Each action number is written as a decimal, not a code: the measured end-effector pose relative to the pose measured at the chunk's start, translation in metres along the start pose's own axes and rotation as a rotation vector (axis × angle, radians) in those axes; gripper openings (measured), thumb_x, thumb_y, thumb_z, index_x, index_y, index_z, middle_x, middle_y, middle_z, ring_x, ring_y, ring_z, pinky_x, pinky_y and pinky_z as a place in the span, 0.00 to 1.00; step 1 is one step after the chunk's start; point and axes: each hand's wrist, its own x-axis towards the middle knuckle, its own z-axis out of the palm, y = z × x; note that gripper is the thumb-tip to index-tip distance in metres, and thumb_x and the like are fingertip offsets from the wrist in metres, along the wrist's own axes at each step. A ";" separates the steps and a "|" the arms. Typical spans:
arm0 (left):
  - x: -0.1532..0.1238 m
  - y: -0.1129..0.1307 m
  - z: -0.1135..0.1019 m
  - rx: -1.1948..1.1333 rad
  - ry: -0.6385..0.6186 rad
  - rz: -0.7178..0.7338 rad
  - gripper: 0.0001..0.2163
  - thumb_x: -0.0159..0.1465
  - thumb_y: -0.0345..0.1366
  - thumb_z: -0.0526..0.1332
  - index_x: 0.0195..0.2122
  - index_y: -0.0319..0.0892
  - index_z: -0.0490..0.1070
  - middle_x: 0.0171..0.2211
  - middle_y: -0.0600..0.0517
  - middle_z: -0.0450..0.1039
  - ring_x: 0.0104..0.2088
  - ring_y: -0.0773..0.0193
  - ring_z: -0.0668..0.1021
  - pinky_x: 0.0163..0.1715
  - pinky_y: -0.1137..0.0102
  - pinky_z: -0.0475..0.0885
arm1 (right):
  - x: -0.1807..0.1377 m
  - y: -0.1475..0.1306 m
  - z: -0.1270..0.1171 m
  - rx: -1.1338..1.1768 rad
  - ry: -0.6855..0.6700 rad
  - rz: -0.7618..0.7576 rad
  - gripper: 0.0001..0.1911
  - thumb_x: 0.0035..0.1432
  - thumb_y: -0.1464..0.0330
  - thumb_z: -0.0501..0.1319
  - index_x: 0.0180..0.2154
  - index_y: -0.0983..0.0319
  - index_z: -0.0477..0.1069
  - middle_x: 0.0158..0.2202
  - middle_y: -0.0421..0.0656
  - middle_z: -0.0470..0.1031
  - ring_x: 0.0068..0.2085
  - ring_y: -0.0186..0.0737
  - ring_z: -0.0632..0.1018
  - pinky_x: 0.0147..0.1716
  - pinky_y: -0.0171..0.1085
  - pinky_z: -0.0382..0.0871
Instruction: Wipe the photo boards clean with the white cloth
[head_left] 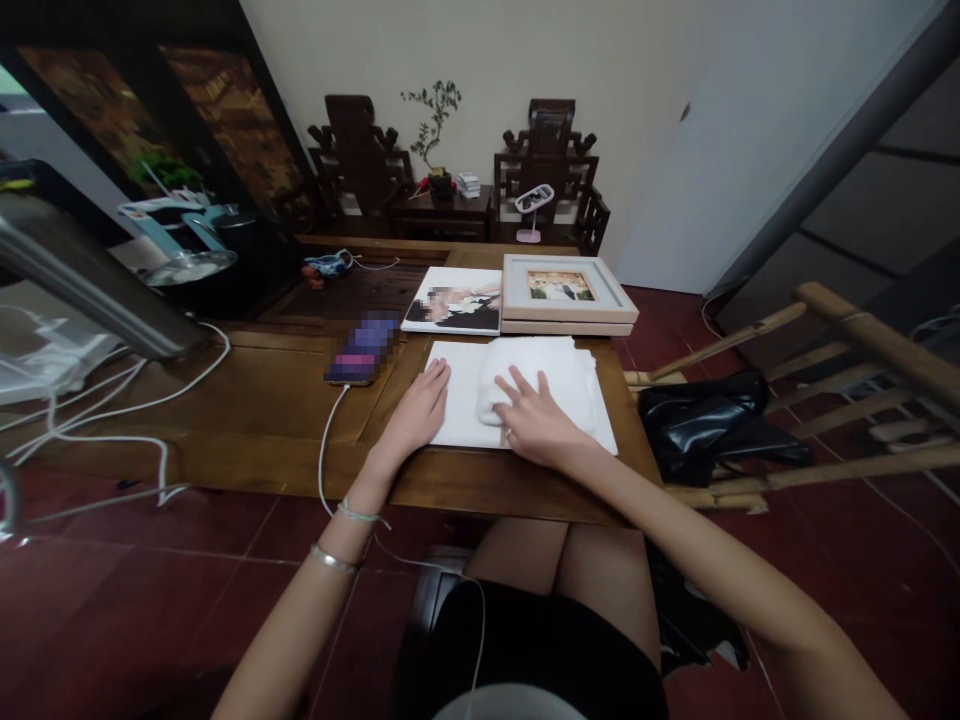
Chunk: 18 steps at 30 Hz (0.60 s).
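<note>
A flat white board (461, 410), which looks like a photo panel or album, lies on the wooden table in front of me. My left hand (421, 402) rests flat on its left edge, fingers stretched out and close together. On the board's right half is a folded white cloth (540, 365). My right hand (534, 418) presses down on the near left part of this cloth with its fingers spread; a ring shows on one finger. The cloth hides much of the board's right side.
Behind the board lie a photo print (457, 300) and stacked picture frames (566, 290). A phone (361, 350) on a white cable (324, 440) is to the left. Black plastic bags (705, 420) lie on a bamboo chair (795, 320) at the right. A pink mirror (534, 205) stands farther back.
</note>
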 end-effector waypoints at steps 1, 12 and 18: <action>0.000 0.000 0.000 0.005 0.001 0.003 0.23 0.67 0.35 0.44 0.60 0.31 0.60 0.63 0.37 0.57 0.65 0.52 0.58 0.63 0.53 0.54 | -0.008 -0.009 0.000 -0.005 0.000 -0.007 0.21 0.54 0.76 0.52 0.49 0.69 0.71 0.64 0.60 0.56 0.65 0.68 0.50 0.56 0.69 0.47; 0.000 0.001 -0.001 0.002 -0.006 0.004 0.23 0.67 0.35 0.44 0.60 0.31 0.60 0.64 0.37 0.56 0.65 0.52 0.57 0.63 0.54 0.53 | -0.048 -0.045 -0.024 0.109 -0.091 -0.184 0.15 0.54 0.68 0.59 0.44 0.64 0.74 0.59 0.56 0.63 0.63 0.64 0.57 0.57 0.64 0.53; 0.001 0.000 -0.001 0.008 -0.012 0.008 0.23 0.67 0.35 0.44 0.61 0.32 0.59 0.64 0.38 0.56 0.65 0.52 0.57 0.63 0.53 0.54 | -0.005 -0.013 -0.015 0.104 0.008 -0.122 0.18 0.54 0.75 0.53 0.46 0.67 0.72 0.56 0.57 0.68 0.61 0.58 0.61 0.56 0.59 0.52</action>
